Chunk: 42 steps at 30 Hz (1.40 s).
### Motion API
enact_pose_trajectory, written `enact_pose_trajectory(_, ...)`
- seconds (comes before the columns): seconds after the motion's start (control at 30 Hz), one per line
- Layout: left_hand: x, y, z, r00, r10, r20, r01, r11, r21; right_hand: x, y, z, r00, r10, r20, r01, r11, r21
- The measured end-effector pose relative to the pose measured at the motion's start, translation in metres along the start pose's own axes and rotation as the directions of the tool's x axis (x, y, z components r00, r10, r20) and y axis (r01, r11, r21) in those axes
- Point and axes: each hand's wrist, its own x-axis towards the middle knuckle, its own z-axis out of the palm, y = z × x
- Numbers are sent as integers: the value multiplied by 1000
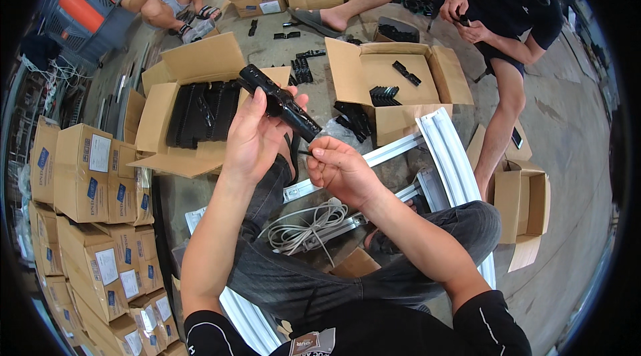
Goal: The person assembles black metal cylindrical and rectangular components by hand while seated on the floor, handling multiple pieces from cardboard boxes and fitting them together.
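Observation:
My left hand (pixel 257 139) is raised in front of me, its fingers wrapped round a glossy black tube-like bracket (pixel 288 110) that slants down to the right. Close to the bracket's lower end, my right hand (pixel 340 169) is closed in a pinch. A short thin black rod (pixel 304 152) sticks out from its fingertips; its exact kind is too small to tell. Behind my left hand stands an open cardboard box (pixel 152 127) holding rows of black parts (pixel 200 112). Farther right, another open box (pixel 394 117) has several black brackets (pixel 384 96) inside.
White metal rails (pixel 449 155) and a coiled white cable (pixel 310 222) lie around my legs. Cartons (pixel 83 172) are stacked at left. Two other people sit across the floor, handling small black things. An open empty carton (pixel 511 206) and a phone (pixel 517 138) are at right.

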Motion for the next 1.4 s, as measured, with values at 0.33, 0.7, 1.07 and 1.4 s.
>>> enact_pose_trajectory(0.33, -15, 8, 9, 957, -139, 253, 75, 966, 248, -7, -11, 38, 994, -14, -113, 30, 989, 148)
enact_pose_trajectory(0.7, -22, 18, 6, 820, -178, 544, 118, 983, 143, -26, -6, 61, 979, 71, 193, -92, 990, 106)
enact_pose_trajectory(1.07, -20, 9, 6, 784, -232, 576, 184, 973, 141, -27, 11, 62, 996, 88, -17, -86, 992, 97)
enact_pose_trajectory(1.4, -23, 10, 10, 807, -216, 549, 172, 976, 130, -34, 10, 73, 996, 86, -21, -85, 995, 56)
